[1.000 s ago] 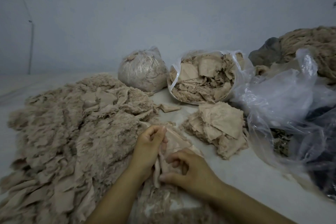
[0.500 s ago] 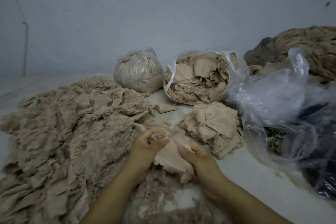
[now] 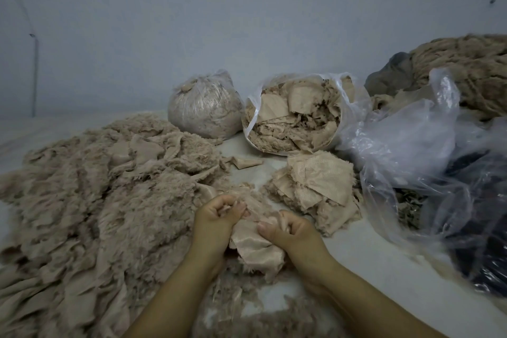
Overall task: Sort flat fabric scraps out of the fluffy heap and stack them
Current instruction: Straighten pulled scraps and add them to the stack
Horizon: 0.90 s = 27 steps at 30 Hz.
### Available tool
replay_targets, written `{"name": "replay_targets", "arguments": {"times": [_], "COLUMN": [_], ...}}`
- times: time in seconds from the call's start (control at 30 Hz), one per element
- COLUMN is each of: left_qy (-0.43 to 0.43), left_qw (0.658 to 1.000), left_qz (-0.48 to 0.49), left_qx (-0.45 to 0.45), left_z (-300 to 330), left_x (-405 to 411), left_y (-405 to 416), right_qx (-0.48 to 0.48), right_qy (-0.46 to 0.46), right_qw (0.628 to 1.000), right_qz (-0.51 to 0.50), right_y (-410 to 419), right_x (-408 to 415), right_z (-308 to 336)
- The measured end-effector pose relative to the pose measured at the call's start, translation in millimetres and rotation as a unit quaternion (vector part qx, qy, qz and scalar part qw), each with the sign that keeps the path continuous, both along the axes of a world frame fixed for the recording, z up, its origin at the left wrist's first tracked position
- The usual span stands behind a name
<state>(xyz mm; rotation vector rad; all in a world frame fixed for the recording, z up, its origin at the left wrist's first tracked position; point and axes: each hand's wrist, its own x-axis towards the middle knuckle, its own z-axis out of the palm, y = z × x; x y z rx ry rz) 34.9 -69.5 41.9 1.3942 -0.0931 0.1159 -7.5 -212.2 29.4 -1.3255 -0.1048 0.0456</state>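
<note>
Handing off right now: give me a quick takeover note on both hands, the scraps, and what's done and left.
Left hand and right hand both grip one beige scrap between them, low over the floor.
Fluffy heap lies to the left, large and unsorted.
Stack of flat scraps sits right of the hands; an open bag behind holds more.
Left: place this scrap on the stack, keep sorting.

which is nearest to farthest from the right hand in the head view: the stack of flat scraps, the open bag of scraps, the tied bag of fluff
From the right hand:
1. stack of flat scraps, just beyond it, slightly right.
2. open bag of scraps, behind the stack.
3. tied bag of fluff, far back, to the left.
</note>
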Motion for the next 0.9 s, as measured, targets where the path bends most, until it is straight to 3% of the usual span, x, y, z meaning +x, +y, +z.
{"name": "replay_targets", "arguments": {"times": [0.1, 0.23, 0.4, 0.47, 0.7, 0.9], "left_qy": [0.005, -0.005, -0.016, -0.024, 0.026, -0.024], "left_qw": [1.000, 0.998, 0.985, 0.985, 0.999, 0.995], "left_qz": [0.005, -0.068, -0.155, -0.136, -0.026, -0.093], "left_qx": [-0.007, -0.008, 0.078, 0.102, -0.013, 0.014], "left_z": [0.0, -0.5, -3.9, -4.3, -4.8, -6.6], "left_x": [0.4, -2.0, -7.5, -8.2, 1.8, -1.0], "left_y": [-1.9, -2.8, -6.4, -8.9, -7.6, -6.0], "right_qx": [0.020, 0.028, -0.011, -0.052, -0.014, -0.100], "right_qy": [0.006, 0.005, -0.019, -0.021, -0.022, -0.006], "right_qw": [0.999, 1.000, 1.000, 0.998, 0.998, 0.995], "right_qz": [0.029, 0.001, -0.005, -0.020, -0.052, -0.005], "right_y": [-3.5, -4.6, -5.1, -3.6, 5.2, 3.7], "right_x": [-0.4, 4.3, 4.0, 3.1, 0.5, -0.4], "right_z": [0.9, -3.3, -6.1, -7.8, -0.8, -2.2]}}
